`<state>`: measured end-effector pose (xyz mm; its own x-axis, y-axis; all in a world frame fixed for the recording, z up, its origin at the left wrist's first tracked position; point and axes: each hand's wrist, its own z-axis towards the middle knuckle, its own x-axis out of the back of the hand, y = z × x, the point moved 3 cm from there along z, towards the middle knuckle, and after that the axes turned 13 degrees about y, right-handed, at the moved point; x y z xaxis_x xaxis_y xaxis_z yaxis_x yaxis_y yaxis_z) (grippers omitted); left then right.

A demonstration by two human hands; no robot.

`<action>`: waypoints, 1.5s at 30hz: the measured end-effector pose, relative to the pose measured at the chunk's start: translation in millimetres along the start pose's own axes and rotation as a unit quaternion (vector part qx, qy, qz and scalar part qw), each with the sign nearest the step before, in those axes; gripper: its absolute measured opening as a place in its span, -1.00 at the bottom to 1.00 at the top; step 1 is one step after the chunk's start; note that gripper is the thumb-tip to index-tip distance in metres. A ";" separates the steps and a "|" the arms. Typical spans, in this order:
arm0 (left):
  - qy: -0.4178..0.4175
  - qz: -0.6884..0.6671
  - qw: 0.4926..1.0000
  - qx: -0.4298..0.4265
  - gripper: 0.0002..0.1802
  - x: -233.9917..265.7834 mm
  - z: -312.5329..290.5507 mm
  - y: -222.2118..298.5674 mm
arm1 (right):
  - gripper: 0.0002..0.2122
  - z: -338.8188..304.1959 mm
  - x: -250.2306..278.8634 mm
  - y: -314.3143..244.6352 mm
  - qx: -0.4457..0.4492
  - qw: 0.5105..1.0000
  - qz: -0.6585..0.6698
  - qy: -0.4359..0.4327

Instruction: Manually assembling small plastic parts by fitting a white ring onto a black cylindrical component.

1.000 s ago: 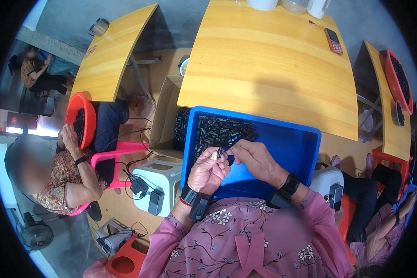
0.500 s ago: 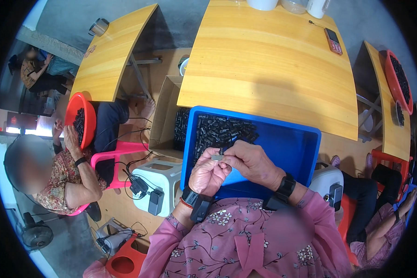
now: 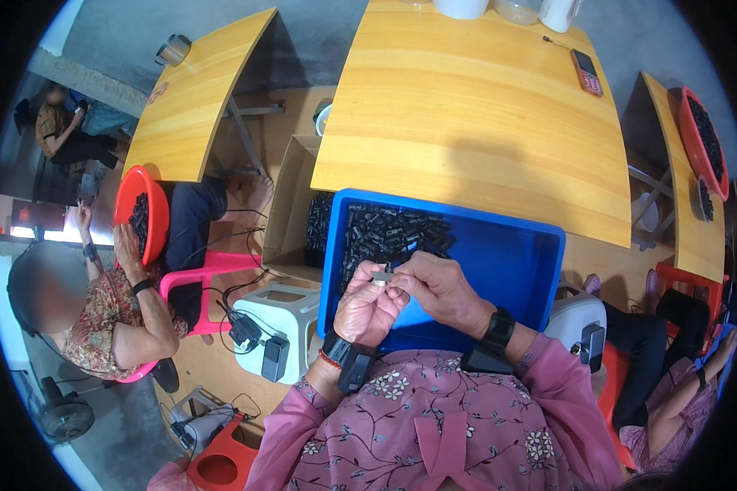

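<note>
Small grey-and-black piece [image 3: 382, 278], one, held over the blue rectangular tray [image 3: 508, 266] with its heap of black plastic parts [image 3: 395, 232]. Handling, as judged: keep above the tray to catch drops; brace one side, press lightly from the other. Right hand [image 3: 444, 288]: back uppermost, pinching the piece. Left hand [image 3: 367, 315]: palm turned up, thumb and fingertips closed on it.

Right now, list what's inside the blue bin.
Small black parts, heaped toward the far left of the blue bin. Whatever lies beneath the left hand and right hand is hidden.
</note>
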<state>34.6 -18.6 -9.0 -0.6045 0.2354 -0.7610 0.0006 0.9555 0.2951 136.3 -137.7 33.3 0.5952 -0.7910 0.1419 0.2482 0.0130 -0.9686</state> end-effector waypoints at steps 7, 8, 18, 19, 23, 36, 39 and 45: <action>0.027 -0.013 0.999 -0.011 -0.82 -2.3 -1.9 -2.4 | -0.87 -2.4 -2.5 3.2 0.003 1.000 -0.021 0.003; 0.027 -0.016 0.999 -0.014 -0.82 -1.0 -2.2 -2.6 | -0.87 -3.3 -3.3 4.7 0.005 1.000 -0.024 0.003; 0.028 -0.012 0.999 -0.027 -0.83 2.4 -3.9 -0.8 | -0.91 -1.6 -2.2 2.3 0.010 1.000 -0.022 -0.002; 0.027 -0.017 0.999 -0.020 -0.83 3.2 -3.1 -1.0 | -0.91 -1.1 -2.5 2.2 0.010 1.000 -0.022 -0.003; 0.005 -0.020 1.000 -0.005 -0.80 3.3 -2.9 -0.6 | -0.91 0.6 -3.4 3.5 0.020 0.999 -0.029 -0.004; 0.007 0.002 1.000 -0.028 -0.88 1.5 -2.5 -0.7 | -0.89 0.1 -5.4 10.1 0.019 0.999 -0.026 -0.006; 0.010 0.019 0.998 -0.050 -0.90 1.8 -2.6 0.5 | -0.89 -0.2 -4.8 13.8 0.038 0.999 -0.029 -0.007; 0.014 0.052 0.996 -0.067 -0.94 1.1 -4.0 4.9 | -0.86 -1.9 -0.5 13.1 0.020 0.999 -0.030 -0.004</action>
<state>30.8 -14.4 -6.0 -0.6286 0.3245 -0.7068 -0.0408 0.8938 0.4467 137.8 -138.3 20.2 0.5844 -0.7863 0.2004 0.3141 -0.0085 -0.9494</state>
